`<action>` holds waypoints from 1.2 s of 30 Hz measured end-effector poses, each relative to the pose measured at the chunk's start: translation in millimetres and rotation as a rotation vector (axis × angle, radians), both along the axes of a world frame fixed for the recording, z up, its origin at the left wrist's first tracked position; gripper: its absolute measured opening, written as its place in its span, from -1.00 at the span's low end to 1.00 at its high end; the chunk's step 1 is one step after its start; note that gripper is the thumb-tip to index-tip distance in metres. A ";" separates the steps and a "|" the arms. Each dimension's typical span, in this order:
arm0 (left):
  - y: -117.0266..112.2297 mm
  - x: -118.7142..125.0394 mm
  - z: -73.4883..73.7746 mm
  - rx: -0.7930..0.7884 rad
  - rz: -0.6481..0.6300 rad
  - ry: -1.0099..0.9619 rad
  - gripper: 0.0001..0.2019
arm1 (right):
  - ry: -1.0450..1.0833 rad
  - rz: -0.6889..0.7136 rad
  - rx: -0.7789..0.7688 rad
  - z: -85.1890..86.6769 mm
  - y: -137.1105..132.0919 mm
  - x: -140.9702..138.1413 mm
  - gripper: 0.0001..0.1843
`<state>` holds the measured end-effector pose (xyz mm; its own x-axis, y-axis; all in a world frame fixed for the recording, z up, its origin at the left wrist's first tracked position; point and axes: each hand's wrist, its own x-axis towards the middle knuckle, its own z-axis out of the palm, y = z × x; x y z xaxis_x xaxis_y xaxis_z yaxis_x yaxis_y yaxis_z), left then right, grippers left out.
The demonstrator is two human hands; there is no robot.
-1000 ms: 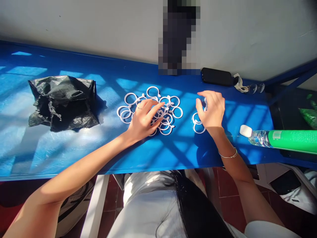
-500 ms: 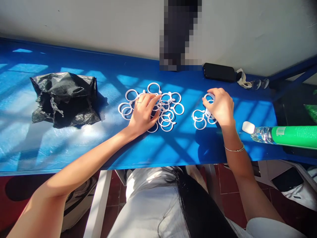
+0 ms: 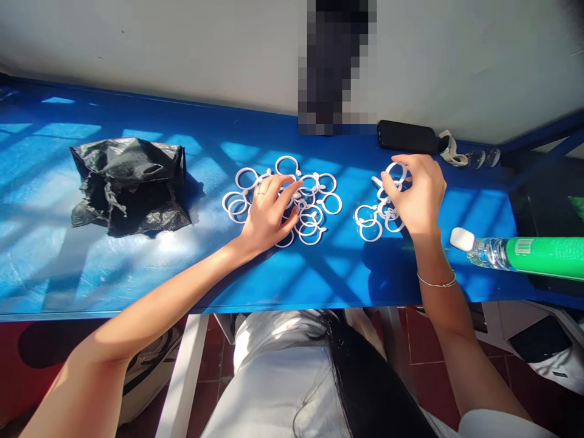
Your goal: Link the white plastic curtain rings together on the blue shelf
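Observation:
My left hand (image 3: 269, 213) rests over a loose pile of white curtain rings (image 3: 311, 239), fingers curved and apart, the thumb away from the index finger. Its palm and fingers hide part of the pile. My right hand (image 3: 420, 198) pinches one white curtain ring (image 3: 393, 165) between thumb and fingertips. That ring is raised above a smaller group of white curtain rings (image 3: 370, 239) on the blue table (image 3: 301, 292). Small eyelets stick out from the rings. Another ring stands nearly edge-on beside my right thumb.
A torn black plastic bag (image 3: 132, 164) lies on the left. Along the wall are a black phone (image 3: 407, 137), a white-strapped watch (image 3: 451, 151) and glasses (image 3: 482, 158). A green-labelled bottle (image 3: 542, 255) lies at the right. The table's front edge runs close to my body.
My right hand has shifted slightly right and up with the pinched ring, uncovering more of the small group below. My left hand stays over the pile. The whole view has shifted slightly.

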<state>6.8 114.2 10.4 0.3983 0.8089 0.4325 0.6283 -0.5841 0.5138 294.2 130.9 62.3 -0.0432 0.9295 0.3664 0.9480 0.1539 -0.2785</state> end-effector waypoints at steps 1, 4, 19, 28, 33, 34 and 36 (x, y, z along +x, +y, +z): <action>-0.1 0.1 0.2 0.004 -0.004 0.000 -0.55 | 0.033 0.031 0.005 1.4 -0.2 -1.1 -0.71; -0.4 0.5 0.9 0.010 -0.020 0.007 -0.57 | 0.147 0.114 -0.009 3.6 -1.6 -5.0 -0.72; -7.7 4.5 2.7 0.145 -0.208 0.127 -0.71 | 0.258 0.310 -0.213 9.3 -6.7 -13.2 -0.78; -36.9 21.0 3.3 0.263 -0.578 0.388 -0.61 | -0.131 0.070 -0.183 -2.1 1.5 16.5 -0.74; -40.7 24.4 -0.2 0.261 -0.568 0.451 -0.63 | -0.141 0.114 -0.121 -0.5 1.2 12.7 -0.76; -40.6 23.8 -0.5 0.274 -0.559 0.447 -0.64 | -0.125 0.152 -0.111 1.0 0.3 8.6 -0.78; -40.3 22.5 -1.0 0.289 -0.558 0.435 -0.65 | -0.100 0.251 -0.114 2.9 -2.9 -2.3 -0.80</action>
